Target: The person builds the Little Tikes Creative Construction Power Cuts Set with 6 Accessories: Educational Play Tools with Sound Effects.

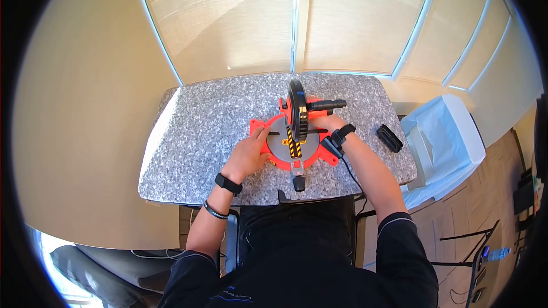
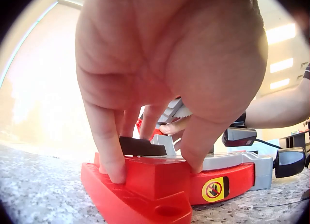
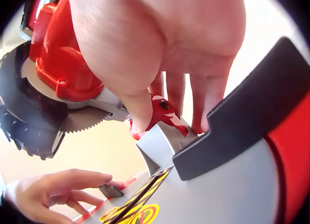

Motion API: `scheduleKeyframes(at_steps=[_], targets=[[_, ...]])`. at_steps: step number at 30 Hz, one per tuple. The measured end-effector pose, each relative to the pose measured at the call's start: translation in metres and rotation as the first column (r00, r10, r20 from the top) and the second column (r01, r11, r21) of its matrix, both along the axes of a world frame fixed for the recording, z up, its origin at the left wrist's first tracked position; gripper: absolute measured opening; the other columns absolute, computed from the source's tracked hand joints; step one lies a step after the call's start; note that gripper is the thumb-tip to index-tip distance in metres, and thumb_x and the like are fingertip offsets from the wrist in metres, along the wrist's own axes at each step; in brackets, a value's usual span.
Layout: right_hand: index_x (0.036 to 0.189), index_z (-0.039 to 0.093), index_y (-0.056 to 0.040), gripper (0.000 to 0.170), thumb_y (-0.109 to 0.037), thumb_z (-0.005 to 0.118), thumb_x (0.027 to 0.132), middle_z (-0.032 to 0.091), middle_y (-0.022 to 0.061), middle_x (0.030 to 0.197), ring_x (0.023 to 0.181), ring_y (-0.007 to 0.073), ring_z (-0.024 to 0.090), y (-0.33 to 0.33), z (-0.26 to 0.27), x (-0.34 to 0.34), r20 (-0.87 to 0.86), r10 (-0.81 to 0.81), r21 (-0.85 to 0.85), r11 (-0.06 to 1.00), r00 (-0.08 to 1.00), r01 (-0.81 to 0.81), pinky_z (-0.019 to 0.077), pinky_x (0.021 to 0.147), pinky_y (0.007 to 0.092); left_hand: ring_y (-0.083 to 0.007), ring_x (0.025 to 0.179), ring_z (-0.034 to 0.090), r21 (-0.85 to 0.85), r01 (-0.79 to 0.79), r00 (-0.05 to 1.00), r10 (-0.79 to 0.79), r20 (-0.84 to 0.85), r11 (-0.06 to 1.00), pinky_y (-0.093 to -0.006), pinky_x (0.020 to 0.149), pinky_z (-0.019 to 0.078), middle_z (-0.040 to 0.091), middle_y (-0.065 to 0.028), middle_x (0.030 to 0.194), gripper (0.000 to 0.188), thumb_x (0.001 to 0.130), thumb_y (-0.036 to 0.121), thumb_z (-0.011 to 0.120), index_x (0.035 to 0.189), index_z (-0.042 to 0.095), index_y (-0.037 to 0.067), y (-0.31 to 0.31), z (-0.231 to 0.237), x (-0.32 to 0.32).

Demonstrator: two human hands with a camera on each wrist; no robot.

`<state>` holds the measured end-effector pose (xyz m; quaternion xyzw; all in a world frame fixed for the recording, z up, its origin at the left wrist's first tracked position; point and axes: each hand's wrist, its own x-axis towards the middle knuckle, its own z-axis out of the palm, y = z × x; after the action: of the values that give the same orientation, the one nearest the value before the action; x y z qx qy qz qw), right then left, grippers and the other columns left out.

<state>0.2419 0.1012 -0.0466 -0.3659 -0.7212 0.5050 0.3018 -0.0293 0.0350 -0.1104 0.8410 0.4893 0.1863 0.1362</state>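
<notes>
A red and grey miter saw (image 1: 278,151) stands on the granite-patterned table, its round black blade guard (image 1: 295,108) raised over the turntable. My left hand (image 1: 246,154) grips the left end of the red base; in the left wrist view its thumb and fingers (image 2: 110,151) straddle that red end (image 2: 160,185) beside a black fence piece. Behind the turntable, my right hand (image 1: 326,122) reaches in under the black handle (image 1: 328,104). Its thumb and fingers close round the red rear part (image 3: 162,110) in the right wrist view, near the toothed blade (image 3: 85,120).
A black folded item (image 1: 389,138) lies at the table's right. Beyond that edge stands a bin with a pale blue liner (image 1: 448,142). A black cable (image 1: 352,175) runs from my right wrist over the front edge. Window shades (image 1: 365,23) rise behind the table (image 1: 200,114).
</notes>
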Motion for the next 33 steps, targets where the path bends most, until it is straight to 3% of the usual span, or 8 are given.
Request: scheduleKeyframes(at_steps=[11, 14, 17, 20, 22, 25, 28, 33], targets=[[0.149, 0.057, -0.0091, 0.054, -0.017, 0.073, 0.099, 0.068, 0.0108, 0.139, 0.126, 0.0204, 0.065, 0.004, -0.001, 0.005, 0.063, 0.000, -0.014, 1.000, 0.998, 0.001, 0.0531, 0.108, 0.0372, -0.0428, 0.124, 0.062, 0.008, 0.008, 1.000, -0.009, 0.020, 1.000, -0.0491, 0.102, 0.0533, 0.054, -0.0234, 0.150, 0.073, 0.086, 0.020, 0.078, 0.149, 0.047, 0.001, 0.000, 0.001, -0.003], [0.150, 0.056, -0.0093, 0.054, -0.018, 0.072, 0.099, 0.067, 0.0127, 0.140, 0.127, 0.0219, 0.065, 0.032, -0.038, 0.026, 0.033, 0.039, 0.182, 0.982, 0.999, -0.044, 0.0534, 0.107, 0.0387, -0.0427, 0.124, 0.062, 0.014, -0.011, 1.000, 0.011, 0.016, 1.000, -0.0490, 0.102, 0.0534, 0.054, -0.0239, 0.149, 0.069, 0.089, 0.020, 0.076, 0.149, 0.048, 0.000, -0.002, 0.001, -0.002], [0.150, 0.056, -0.0095, 0.054, -0.017, 0.072, 0.099, 0.067, 0.0127, 0.141, 0.126, 0.0244, 0.065, 0.042, -0.054, 0.054, 0.034, -0.122, 0.277, 0.955, 0.992, 0.108, 0.0538, 0.107, 0.0394, -0.0424, 0.124, 0.062, 0.033, -0.024, 0.999, 0.023, 0.025, 0.999, -0.0490, 0.101, 0.0537, 0.055, -0.0235, 0.149, 0.064, 0.092, 0.020, 0.073, 0.148, 0.050, 0.001, -0.001, -0.001, -0.001], [0.149, 0.054, -0.0069, 0.054, -0.016, 0.071, 0.099, 0.065, 0.0117, 0.141, 0.126, 0.0212, 0.064, 0.039, -0.041, 0.073, 0.115, -0.294, 0.280, 0.926, 0.949, 0.253, 0.0532, 0.107, 0.0387, -0.0420, 0.123, 0.062, 0.030, -0.028, 0.999, 0.027, 0.035, 0.999, -0.0490, 0.101, 0.0541, 0.055, -0.0225, 0.148, 0.061, 0.093, 0.020, 0.072, 0.147, 0.051, 0.001, -0.002, 0.000, 0.000], [0.140, 0.065, -0.0098, 0.041, -0.017, 0.071, 0.099, 0.072, 0.0105, 0.130, 0.118, 0.0232, 0.069, 0.040, -0.033, 0.079, -0.156, -0.316, 0.326, 0.878, 0.936, 0.351, 0.0564, 0.102, 0.0414, -0.0418, 0.123, 0.063, 0.035, -0.026, 0.999, 0.025, 0.037, 0.999, -0.0488, 0.101, 0.0543, 0.056, -0.0217, 0.148, 0.061, 0.093, 0.020, 0.072, 0.147, 0.051, 0.002, -0.001, -0.001, -0.002], [0.135, 0.067, -0.0056, 0.032, -0.014, 0.064, 0.105, 0.074, 0.0082, 0.125, 0.119, 0.0183, 0.068, 0.013, 0.014, 0.081, 0.004, -0.470, 0.454, 0.788, 0.883, 0.417, 0.0549, 0.101, 0.0374, -0.0414, 0.122, 0.063, 0.032, -0.032, 0.999, 0.031, 0.030, 0.999, -0.0484, 0.100, 0.0547, 0.056, -0.0204, 0.148, 0.061, 0.093, 0.020, 0.073, 0.147, 0.051, 0.003, -0.002, 0.001, 0.001], [0.122, 0.075, -0.0068, 0.024, -0.017, 0.070, 0.101, 0.077, 0.0090, 0.114, 0.104, 0.0192, 0.072, -0.005, 0.041, 0.071, -0.134, -0.445, 0.482, 0.752, 0.886, 0.450, 0.0566, 0.091, 0.0344, -0.0411, 0.122, 0.064, 0.025, -0.046, 0.999, 0.046, 0.018, 0.999, -0.0481, 0.100, 0.0552, 0.056, -0.0197, 0.148, 0.061, 0.092, 0.020, 0.073, 0.147, 0.052, 0.003, -0.002, 0.001, 0.001], [0.114, 0.077, -0.0046, 0.019, -0.015, 0.071, 0.099, 0.077, 0.0107, 0.110, 0.095, 0.0209, 0.072, -0.037, 0.075, 0.058, -0.066, -0.356, 0.589, 0.740, 0.932, 0.325, 0.0561, 0.087, 0.0328, -0.0410, 0.122, 0.064, 0.026, -0.051, 0.999, 0.050, 0.011, 0.998, -0.0481, 0.100, 0.0557, 0.056, -0.0192, 0.149, 0.061, 0.093, 0.021, 0.073, 0.148, 0.052, 0.004, -0.002, 0.002, 0.001]])
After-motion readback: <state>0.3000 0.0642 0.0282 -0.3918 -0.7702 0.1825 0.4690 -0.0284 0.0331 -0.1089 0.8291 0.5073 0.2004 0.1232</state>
